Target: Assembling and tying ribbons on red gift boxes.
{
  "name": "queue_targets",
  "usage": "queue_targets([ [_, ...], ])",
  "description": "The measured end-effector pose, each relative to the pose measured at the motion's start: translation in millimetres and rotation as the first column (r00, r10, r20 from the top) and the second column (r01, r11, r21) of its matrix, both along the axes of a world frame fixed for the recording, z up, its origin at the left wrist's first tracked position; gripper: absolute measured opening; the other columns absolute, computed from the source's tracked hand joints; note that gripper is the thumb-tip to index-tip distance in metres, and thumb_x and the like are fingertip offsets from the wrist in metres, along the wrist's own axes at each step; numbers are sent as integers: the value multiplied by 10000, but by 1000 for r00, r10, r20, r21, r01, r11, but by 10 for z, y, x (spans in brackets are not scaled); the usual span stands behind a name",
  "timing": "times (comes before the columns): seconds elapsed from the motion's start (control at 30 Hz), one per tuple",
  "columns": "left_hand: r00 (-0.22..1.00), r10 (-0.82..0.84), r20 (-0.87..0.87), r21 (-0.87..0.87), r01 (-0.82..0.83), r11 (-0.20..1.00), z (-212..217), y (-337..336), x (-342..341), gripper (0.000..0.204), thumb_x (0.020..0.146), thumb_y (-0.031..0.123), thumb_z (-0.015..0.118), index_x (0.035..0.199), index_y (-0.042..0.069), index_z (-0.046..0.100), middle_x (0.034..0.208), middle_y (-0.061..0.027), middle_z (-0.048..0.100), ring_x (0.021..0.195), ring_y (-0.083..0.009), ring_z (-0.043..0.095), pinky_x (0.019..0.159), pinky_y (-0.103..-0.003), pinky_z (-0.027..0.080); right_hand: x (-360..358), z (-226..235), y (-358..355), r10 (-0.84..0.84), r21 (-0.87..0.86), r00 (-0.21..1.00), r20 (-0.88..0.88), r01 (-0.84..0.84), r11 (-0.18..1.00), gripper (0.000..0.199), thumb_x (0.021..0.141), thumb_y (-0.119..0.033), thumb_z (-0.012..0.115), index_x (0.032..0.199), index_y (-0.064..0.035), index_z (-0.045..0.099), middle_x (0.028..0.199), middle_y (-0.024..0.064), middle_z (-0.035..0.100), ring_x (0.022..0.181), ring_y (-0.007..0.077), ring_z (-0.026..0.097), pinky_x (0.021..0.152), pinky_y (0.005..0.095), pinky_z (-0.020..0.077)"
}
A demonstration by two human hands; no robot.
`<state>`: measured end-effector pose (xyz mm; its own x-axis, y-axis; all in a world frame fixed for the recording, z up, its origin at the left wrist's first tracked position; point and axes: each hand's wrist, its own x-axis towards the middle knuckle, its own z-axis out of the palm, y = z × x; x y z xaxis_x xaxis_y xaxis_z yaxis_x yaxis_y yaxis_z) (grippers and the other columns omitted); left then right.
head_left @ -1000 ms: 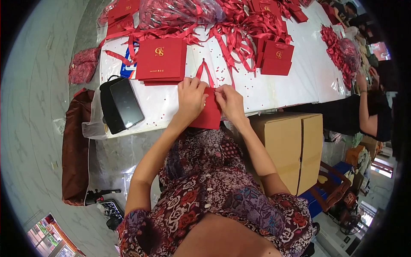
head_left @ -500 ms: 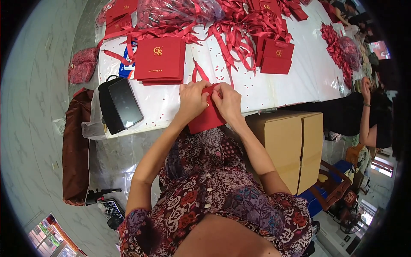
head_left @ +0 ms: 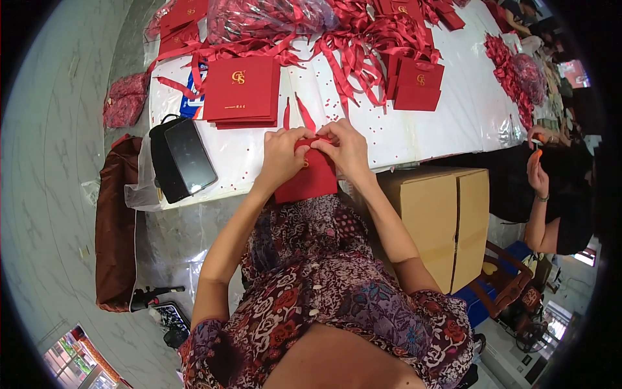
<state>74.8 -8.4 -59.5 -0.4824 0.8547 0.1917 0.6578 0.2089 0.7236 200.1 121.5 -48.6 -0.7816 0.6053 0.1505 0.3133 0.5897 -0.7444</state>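
Head view shows the left hand [head_left: 282, 157] and right hand [head_left: 348, 152] together, pinching the top of a red paper packet [head_left: 306, 185] at the near edge of the counter [head_left: 402, 144], ribbon tips [head_left: 305, 113] newly parted, so the ribbon seems mid-handling.

A gold monogram [head_left: 239, 78] above a small gold line of print [head_left: 239, 107] marks the stack of red pouches [head_left: 227, 93] on the left. Similar gold monograms stand on the right-hand red pouches [head_left: 418, 95] and far-left red pouches [head_left: 183, 28]. The near red pouch [head_left: 306, 186] shows a partly covered gold mark [head_left: 306, 164].
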Motion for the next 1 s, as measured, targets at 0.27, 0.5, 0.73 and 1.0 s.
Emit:
queue_targets([
  [0.27,962,-79,-263,42,93,995,272,71,122,178,779,40,680,945,102,674,810,-47,660,777,-243,554,823,-380,374,34,-64,515,299,-616,935,188,-125,778,203,881,-215,706,855,-20,754,646,39,636,563,116,585,535,299,458],
  [0.5,927,-116,-356,106,163,981,347,150,96,140,785,89,707,921,106,681,824,-30,642,799,-236,534,829,-395,363,-42,-60,582,245,-786,964,101,-74,614,221,849,-212,738,793,2,746,612,2,619,469,82,534,433,232,434],
  [0.73,973,-138,-188,51,150,987,314,160,103,124,775,184,772,852,130,690,785,4,655,782,-214,552,829,-377,344,-261,-350,512,-135,-665,991,7,105,739,199,828,-187,729,799,10,729,609,16,636,469,84,546,430,245,418],
  [1.0,993,113,-28,-13,-114,993,-39,-89,66,149,768,181,784,825,115,663,743,-16,671,706,-232,592,772,-383,361,-28,-232,633,-204,-180,977,59,211,961,279,853,-323,686,889,-50,732,707,103,675,650,243,644,627,362,482],
])
